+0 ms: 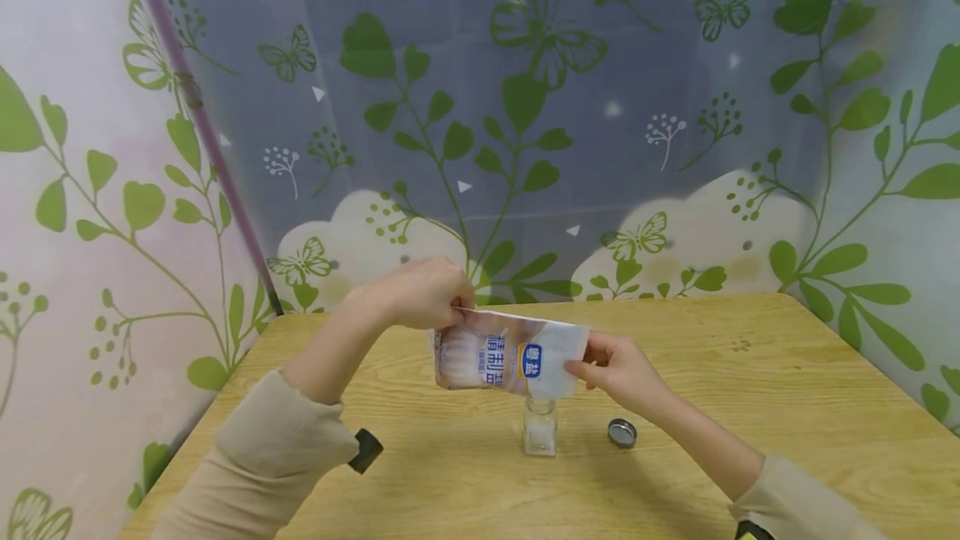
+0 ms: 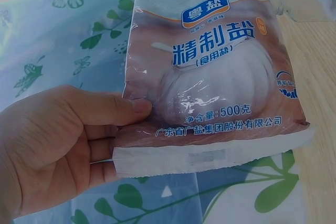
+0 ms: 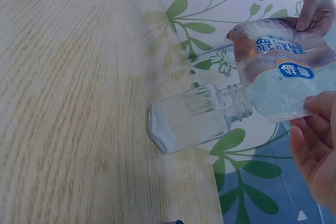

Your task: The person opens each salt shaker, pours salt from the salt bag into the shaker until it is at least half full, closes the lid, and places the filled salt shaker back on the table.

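A printed plastic bag of salt (image 1: 502,352) is held sideways and tilted above the table. My left hand (image 1: 431,294) grips one end of it; in the left wrist view the thumb (image 2: 131,109) lies over the bag's front, the fingers partly hidden behind. At the other end, my right hand (image 1: 622,365) pinches the bag between thumb and fingers. Under the bag a small clear glass jar (image 1: 540,427) stands upright. The bag's lower corner is at the jar's threaded mouth (image 3: 239,102), and white salt (image 3: 163,132) lies in the jar's bottom.
A round metal lid (image 1: 622,432) lies on the wood-grain table (image 1: 420,457), right of the jar. Patterned curtains (image 1: 450,148) with green leaves and butterflies stand behind and at both sides of the table.
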Motion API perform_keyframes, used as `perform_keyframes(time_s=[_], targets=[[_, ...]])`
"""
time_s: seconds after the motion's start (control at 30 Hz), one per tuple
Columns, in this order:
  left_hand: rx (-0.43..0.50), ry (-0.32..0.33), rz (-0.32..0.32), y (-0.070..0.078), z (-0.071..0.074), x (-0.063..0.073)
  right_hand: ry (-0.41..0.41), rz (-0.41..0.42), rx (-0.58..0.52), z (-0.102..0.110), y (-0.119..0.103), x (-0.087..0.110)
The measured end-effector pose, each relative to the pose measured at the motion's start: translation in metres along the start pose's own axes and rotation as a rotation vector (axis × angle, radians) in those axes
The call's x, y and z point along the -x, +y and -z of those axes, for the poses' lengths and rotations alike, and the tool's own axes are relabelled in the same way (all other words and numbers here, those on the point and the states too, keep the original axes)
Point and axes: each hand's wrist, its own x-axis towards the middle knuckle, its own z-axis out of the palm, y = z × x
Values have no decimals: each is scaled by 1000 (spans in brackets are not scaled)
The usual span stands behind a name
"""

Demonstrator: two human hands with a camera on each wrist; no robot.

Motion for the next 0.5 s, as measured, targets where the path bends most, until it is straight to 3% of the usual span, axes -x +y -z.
perform_keyframes(time_s=[0.5], targets=[[-19,-2,-1,0,1,-2,1,-5,10,1,0,0]])
